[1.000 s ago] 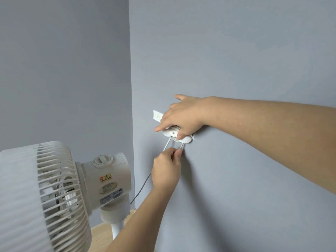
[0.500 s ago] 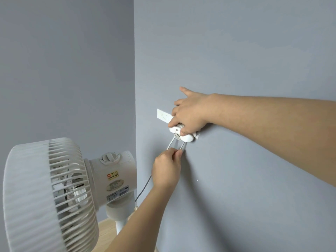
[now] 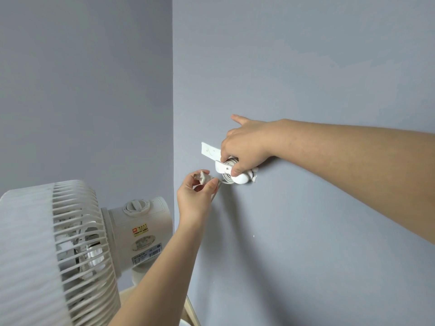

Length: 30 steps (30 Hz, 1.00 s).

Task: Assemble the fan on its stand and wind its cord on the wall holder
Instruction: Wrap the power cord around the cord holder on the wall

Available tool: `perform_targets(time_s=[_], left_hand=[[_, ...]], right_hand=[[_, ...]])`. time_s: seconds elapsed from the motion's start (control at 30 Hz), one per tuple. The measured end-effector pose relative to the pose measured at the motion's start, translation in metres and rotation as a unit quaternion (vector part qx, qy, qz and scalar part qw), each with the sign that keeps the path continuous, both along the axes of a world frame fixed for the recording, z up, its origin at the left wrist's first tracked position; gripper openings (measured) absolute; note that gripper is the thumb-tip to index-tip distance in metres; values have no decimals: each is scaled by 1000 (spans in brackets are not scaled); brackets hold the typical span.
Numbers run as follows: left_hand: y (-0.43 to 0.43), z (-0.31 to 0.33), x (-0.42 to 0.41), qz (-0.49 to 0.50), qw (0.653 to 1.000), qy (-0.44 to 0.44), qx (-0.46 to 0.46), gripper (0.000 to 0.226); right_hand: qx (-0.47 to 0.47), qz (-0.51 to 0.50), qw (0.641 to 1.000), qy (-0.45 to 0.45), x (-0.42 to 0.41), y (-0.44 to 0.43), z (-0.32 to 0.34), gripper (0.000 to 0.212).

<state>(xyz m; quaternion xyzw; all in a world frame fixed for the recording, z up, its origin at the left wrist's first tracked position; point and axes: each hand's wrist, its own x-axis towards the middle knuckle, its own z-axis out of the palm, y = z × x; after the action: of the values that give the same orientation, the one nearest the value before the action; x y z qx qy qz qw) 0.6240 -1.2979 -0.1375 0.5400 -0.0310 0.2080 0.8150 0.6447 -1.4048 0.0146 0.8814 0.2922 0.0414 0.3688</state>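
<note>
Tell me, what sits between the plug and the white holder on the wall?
Only a short run of white cord, leading from the plug into the coil on the wall holder. The head view shows it.

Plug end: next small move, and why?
Probably bring the plug, pinched in the left hand, up to the wall holder and tuck it in. The cord is coiled on the holder, the right hand grips holder and coils, and only a short tail seems to run between plug and coil.
</note>
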Motion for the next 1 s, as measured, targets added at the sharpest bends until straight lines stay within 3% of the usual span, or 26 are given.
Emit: perform_targets(time_s=[0.2, 0.53, 0.73, 0.9, 1.0], left_hand=[[-2, 11, 8, 31, 996, -52, 62, 33], [-4, 6, -4, 10, 993, -41, -110, 35], [-7, 4, -6, 24, 994, -14, -105, 27], [-8, 8, -7, 25, 981, 10, -190, 40], [-9, 11, -6, 42, 987, 0, -154, 46]], right_hand=[[44, -12, 999, 17, -2, 1, 4, 42], [165, 31, 986, 9, -4, 4, 2, 28], [288, 21, 956, 52, -7, 8, -2, 21], [372, 0, 925, 70, -4, 16, -6, 23], [387, -18, 916, 103, -3, 26, -1, 30]])
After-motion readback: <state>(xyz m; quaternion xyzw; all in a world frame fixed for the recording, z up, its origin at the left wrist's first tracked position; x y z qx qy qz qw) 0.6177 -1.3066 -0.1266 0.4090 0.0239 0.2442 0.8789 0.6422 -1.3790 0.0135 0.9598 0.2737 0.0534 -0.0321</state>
